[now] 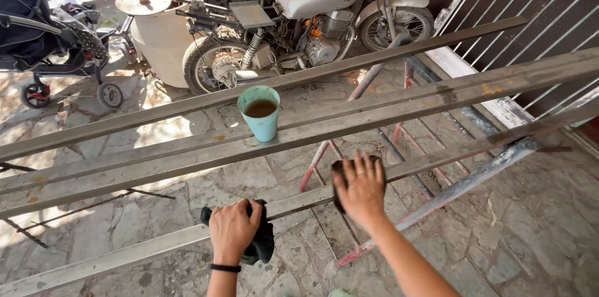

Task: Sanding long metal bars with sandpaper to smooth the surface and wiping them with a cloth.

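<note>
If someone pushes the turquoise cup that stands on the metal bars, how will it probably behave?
The turquoise cup would probably tip easily: it is taller than wide and stands on narrow, sloping metal bars. It holds brown liquid nearly to the rim, so a push would likely spill it. It looks like light plastic, though that is uncertain.

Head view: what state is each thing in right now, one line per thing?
Left hand: closed around a dark cloth on the nearest metal bar.
Right hand: pressed flat, fingers spread, on a dark pad against the same bar.
Turquoise cup: upright on a bar, holding brown liquid, no lid.
Motorcycle: parked, upright.
Stroller: standing, partly out of frame.
</note>
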